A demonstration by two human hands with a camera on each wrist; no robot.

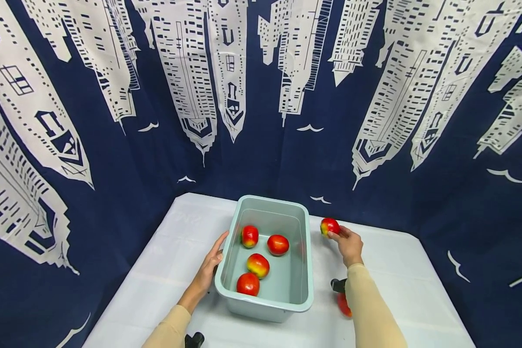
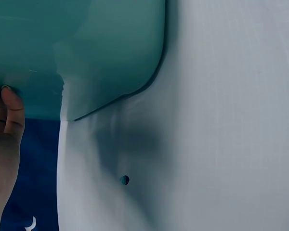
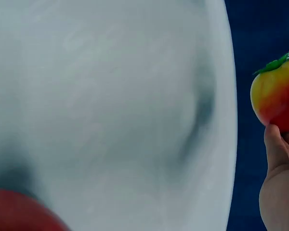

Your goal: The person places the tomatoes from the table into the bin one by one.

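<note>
My right hand (image 1: pixel 351 245) pinches a red-and-yellow fruit (image 1: pixel 329 226) with green leaves on top, above the table to the right of the bin. In the right wrist view the thumb and fingers (image 3: pixel 274 144) hold that fruit (image 3: pixel 279 96) from below. A grey-green plastic bin (image 1: pixel 306 270) stands in the middle, with several red-and-yellow fruits (image 1: pixel 278 245) lying on its floor, mostly at the left side. My left hand (image 1: pixel 207 269) rests against the bin's outer left wall, fingers extended. The left wrist view shows its fingertips (image 2: pixel 12 98) at the bin wall (image 2: pixel 111 43).
Partly hidden under the right forearm, another red fruit (image 1: pixel 344 305) lies on the white-covered table (image 1: pixel 396 261). A dark blue cloth (image 1: pixel 261 169) with white building prints hangs behind the table and at both sides.
</note>
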